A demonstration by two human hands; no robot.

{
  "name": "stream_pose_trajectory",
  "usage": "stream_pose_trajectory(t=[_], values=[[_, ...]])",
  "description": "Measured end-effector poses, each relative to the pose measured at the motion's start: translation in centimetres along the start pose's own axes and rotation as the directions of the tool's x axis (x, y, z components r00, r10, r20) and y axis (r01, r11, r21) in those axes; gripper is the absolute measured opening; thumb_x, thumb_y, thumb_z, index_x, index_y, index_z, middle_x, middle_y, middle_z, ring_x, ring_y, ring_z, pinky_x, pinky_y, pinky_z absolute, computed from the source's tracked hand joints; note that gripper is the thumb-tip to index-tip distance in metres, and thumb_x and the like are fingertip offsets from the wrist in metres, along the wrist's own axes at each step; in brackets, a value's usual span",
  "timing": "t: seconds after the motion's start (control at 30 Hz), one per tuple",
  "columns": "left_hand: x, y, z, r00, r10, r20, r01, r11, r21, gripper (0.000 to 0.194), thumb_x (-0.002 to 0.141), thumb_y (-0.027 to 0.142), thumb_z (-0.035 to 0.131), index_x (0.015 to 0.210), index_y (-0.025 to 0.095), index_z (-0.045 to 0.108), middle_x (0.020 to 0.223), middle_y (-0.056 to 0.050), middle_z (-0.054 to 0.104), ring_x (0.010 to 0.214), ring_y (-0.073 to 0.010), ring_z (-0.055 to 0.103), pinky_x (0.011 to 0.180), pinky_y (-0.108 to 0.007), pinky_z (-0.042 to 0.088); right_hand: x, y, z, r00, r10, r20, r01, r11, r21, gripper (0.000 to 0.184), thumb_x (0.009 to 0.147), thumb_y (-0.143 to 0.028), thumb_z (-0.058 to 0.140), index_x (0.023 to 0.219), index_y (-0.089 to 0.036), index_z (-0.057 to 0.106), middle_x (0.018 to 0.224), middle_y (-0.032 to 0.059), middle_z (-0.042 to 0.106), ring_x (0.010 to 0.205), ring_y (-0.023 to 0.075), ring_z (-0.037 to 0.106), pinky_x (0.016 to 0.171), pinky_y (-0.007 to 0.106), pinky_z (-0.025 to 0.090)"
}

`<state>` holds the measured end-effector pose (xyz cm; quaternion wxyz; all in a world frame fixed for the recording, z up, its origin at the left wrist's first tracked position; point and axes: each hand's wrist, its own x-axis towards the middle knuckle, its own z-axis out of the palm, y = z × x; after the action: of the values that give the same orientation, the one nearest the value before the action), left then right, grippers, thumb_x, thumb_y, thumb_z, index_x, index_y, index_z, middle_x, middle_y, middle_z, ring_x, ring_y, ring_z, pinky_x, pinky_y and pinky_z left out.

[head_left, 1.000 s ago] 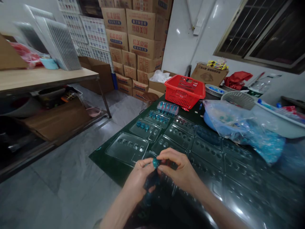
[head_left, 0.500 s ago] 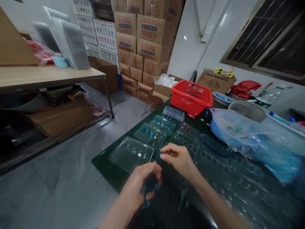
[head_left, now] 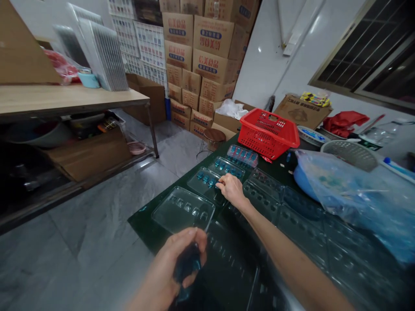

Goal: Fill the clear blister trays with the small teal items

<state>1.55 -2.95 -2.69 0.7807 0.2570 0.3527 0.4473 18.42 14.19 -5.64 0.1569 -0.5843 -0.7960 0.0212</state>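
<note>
My left hand [head_left: 177,263] is curled around several small translucent blue pieces [head_left: 188,261], low over the near table edge. My right hand [head_left: 231,190] reaches forward, its fingertips pinched at a pocket of a clear plastic tray [head_left: 197,186]; the small blue piece in the pinch is mostly hidden by the fingers. A row of blue pieces [head_left: 205,178] sits in that tray's other pockets. Closer to me lies another clear tray [head_left: 165,211] with bare pockets. Beyond, a filled tray [head_left: 227,166] holds a row of blue pieces.
Clear trays [head_left: 298,224] cover the right of the dark green table [head_left: 142,220]. A red basket [head_left: 269,134] stands at the far end, before a blue basin under a plastic bag [head_left: 350,185]. A wooden stool [head_left: 214,135] and stacked cartons [head_left: 210,65] are behind.
My right hand has moved forward from beside my left hand to the tray with the partial row. My left hand has drawn back toward me, still holding its blue pieces.
</note>
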Motion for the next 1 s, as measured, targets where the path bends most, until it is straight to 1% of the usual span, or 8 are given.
stream_pose_trajectory(t=[0.37, 0.43, 0.5, 0.6, 0.67, 0.73, 0.87, 1.0], values=[[-1.0, -0.2, 0.1, 0.993, 0.024, -0.113, -0.018, 0.998, 0.052, 0.025, 0.078, 0.033, 0.045, 0.073, 0.013, 0.057, 0.058, -0.001, 0.046, 0.042, -0.0059, 0.039, 0.029, -0.015, 0.024, -0.7, -1.2, 0.0, 0.990, -0.139, 0.014, 0.140, 0.979, -0.147, 0.019, 0.081, -0.026, 0.047, 0.072, -0.016, 0.060, 0.083, 0.0086, 0.055, 0.084, 0.0194, 0.046, 0.072, 0.028, 0.033], [-1.2, -0.4, 0.0, 0.993, 0.018, -0.116, -0.015, 1.000, 0.022, 0.022, 0.078, 0.032, 0.046, 0.076, 0.013, 0.057, 0.061, -0.001, 0.046, 0.045, -0.0072, 0.042, 0.028, -0.015, 0.024, -0.9, -1.2, -0.9, 0.990, -0.143, 0.019, 0.144, 0.978, -0.148, 0.017, 0.078, -0.029, 0.051, 0.081, -0.014, 0.060, 0.083, 0.0096, 0.055, 0.085, 0.0213, 0.045, 0.073, 0.030, 0.032], [-1.6, -0.6, -0.2, 0.994, 0.008, -0.112, -0.009, 1.000, -0.009, 0.020, 0.077, 0.030, 0.047, 0.080, 0.013, 0.057, 0.066, -0.001, 0.047, 0.049, -0.0091, 0.045, 0.027, -0.015, 0.024, -1.9, -1.3, -2.5, 0.991, -0.131, 0.000, 0.130, 0.981, -0.144, 0.032, 0.077, -0.033, 0.054, 0.100, -0.011, 0.054, 0.089, 0.0113, 0.054, 0.088, 0.0233, 0.043, 0.075, 0.033, 0.030], [-2.6, -1.3, -0.8, 0.992, -0.010, -0.125, 0.008, 1.000, -0.022, 0.018, 0.076, 0.028, 0.048, 0.080, 0.013, 0.057, 0.069, -0.002, 0.047, 0.054, -0.0108, 0.048, 0.027, -0.014, 0.024, -5.9, -2.3, -5.5, 0.980, -0.171, -0.104, 0.161, 0.982, -0.097, 0.046, 0.080, -0.036, 0.049, 0.119, -0.013, 0.039, 0.098, 0.0109, 0.051, 0.092, 0.0234, 0.041, 0.076, 0.035, 0.028], [-3.2, -1.8, -1.3, 0.990, -0.026, -0.141, 0.023, 0.999, -0.023, 0.018, 0.076, 0.027, 0.048, 0.078, 0.013, 0.057, 0.068, -0.002, 0.046, 0.053, -0.0102, 0.047, 0.027, -0.014, 0.024, -10.2, -3.6, -7.0, 0.947, -0.303, -0.104, 0.303, 0.953, -0.009, 0.029, 0.083, -0.034, 0.044, 0.106, -0.017, 0.049, 0.092, 0.0068, 0.052, 0.086, 0.0200, 0.043, 0.074, 0.033, 0.028], [-3.6, -2.4, -1.7, 0.989, -0.041, -0.145, 0.037, 0.999, -0.030, 0.017, 0.076, 0.027, 0.049, 0.079, 0.013, 0.058, 0.068, -0.002, 0.047, 0.051, -0.0097, 0.046, 0.027, -0.014, 0.024, -15.1, -5.1, -7.6, 0.881, -0.473, 0.012, 0.471, 0.879, 0.073, 0.018, 0.085, -0.031, 0.041, 0.085, -0.018, 0.054, 0.078, 0.0032, 0.052, 0.076, 0.0167, 0.043, 0.069, 0.031, 0.028], [-4.0, -3.1, -1.8, 0.989, -0.042, -0.143, 0.040, 0.999, -0.018, 0.017, 0.075, 0.027, 0.050, 0.079, 0.012, 0.058, 0.069, -0.002, 0.048, 0.052, -0.0100, 0.047, 0.028, -0.014, 0.025, -22.2, -7.7, -6.0, 0.876, -0.475, 0.082, 0.473, 0.880, 0.049, 0.021, 0.082, -0.030, 0.046, 0.067, -0.016, 0.049, 0.065, 0.0022, 0.047, 0.066, 0.0163, 0.041, 0.061, 0.032, 0.026], [-4.4, -3.5, -1.3, 0.993, -0.015, -0.121, 0.017, 1.000, 0.013, 0.017, 0.076, 0.027, 0.049, 0.080, 0.013, 0.057, 0.069, -0.002, 0.047, 0.051, -0.0090, 0.046, 0.028, -0.015, 0.024, -24.0, -8.9, -3.6, 0.921, -0.388, 0.042, 0.390, 0.919, -0.057, 0.012, 0.078, -0.018, 0.048, 0.067, -0.017, 0.047, 0.063, 0.0024, 0.046, 0.062, 0.0169, 0.039, 0.056, 0.032, 0.025]])
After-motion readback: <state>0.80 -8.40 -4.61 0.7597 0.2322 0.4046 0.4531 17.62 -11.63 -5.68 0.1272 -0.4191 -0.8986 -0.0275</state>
